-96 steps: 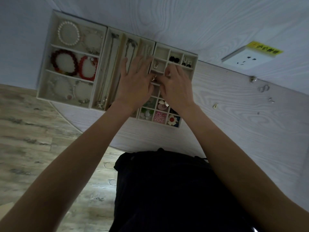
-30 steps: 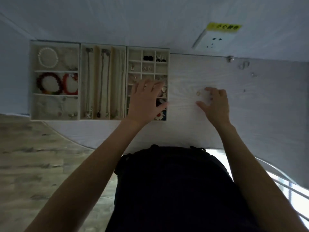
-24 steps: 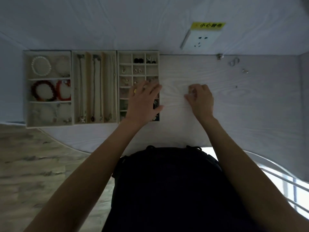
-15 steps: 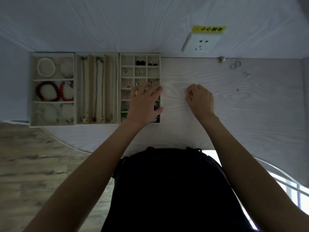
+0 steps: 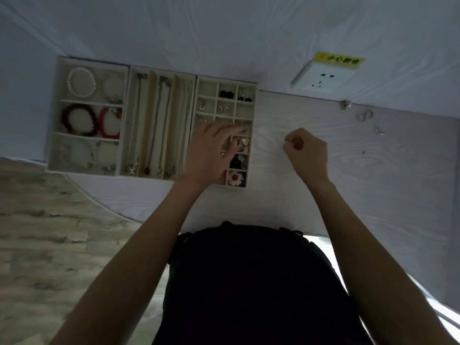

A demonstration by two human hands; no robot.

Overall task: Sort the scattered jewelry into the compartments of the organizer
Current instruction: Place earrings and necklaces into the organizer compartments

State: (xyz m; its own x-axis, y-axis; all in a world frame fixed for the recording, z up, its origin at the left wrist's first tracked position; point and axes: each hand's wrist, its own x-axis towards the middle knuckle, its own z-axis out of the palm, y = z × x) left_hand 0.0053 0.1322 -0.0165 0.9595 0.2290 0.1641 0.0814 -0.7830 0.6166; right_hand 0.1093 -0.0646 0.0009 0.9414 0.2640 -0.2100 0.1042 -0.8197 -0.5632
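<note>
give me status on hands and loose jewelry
Left hand open over organizer. Right hand curled, contents unseen. Loose pieces far right, path unblocked.

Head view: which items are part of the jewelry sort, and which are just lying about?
Job:
- organizer, three trays against the wall
- loose jewelry on the table: figure-eight piece, small piece, piece by the wall
- left hand resting on the small-compartment tray
- right hand, fingers curled; contents hidden

Not job:
- wall socket with yellow label
- table

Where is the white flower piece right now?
Head view: the white flower piece sits in the small-grid tray's nearest right-column compartment, just right of the left hand.
</note>
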